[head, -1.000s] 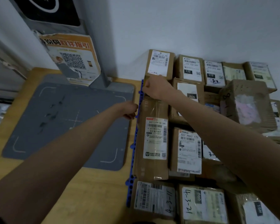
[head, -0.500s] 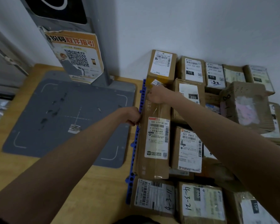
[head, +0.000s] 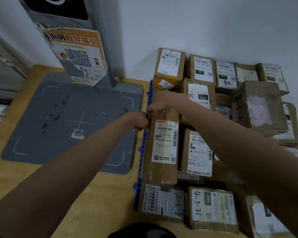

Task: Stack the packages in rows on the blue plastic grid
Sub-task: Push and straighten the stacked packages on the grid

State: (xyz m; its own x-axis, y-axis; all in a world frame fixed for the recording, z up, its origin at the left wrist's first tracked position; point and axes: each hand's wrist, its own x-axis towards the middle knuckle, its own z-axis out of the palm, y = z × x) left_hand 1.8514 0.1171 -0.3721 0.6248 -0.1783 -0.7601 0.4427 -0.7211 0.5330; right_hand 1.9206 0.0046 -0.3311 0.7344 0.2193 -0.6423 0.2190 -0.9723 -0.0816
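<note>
**Both hands on the long parcel at the grid's left edge**

Both arms reach forward, nearly straight. The left hand (head: 139,121) sits at the left side of the long cardboard parcel (head: 162,146), fingers curled against its upper left edge; they look to be gripping that edge, though the fingertips are hidden. The right hand (head: 160,101) comes in from the right, forearm crossing over the neighbouring boxes, and clasps the parcel's far end, fingers bent down over the far left corner.

The long parcel lies flat along the left edge of the blue plastic grid (head: 141,157), its long axis running away from the person toward the white wall, its white shipping label (head: 165,141) facing up. Only a narrow strip of the grid shows beside it.

Past its far end stands a taller box with a yellow-taped side (head: 169,69), close to the right hand. Touching its right side lies a shorter labelled box (head: 197,152). At its near end sits a box marked 4-3-11 (head: 162,202), and beside that one marked 4-3-21 (head: 212,208). More parcels fill the rows to the right, a ribbed cardboard-wrapped bundle (head: 258,107) resting on top.

Left of the grid, on the wooden tabletop (head: 93,194), lies a grey scanning mat (head: 67,122) under a grey post carrying an orange QR-code poster (head: 77,55).
</note>
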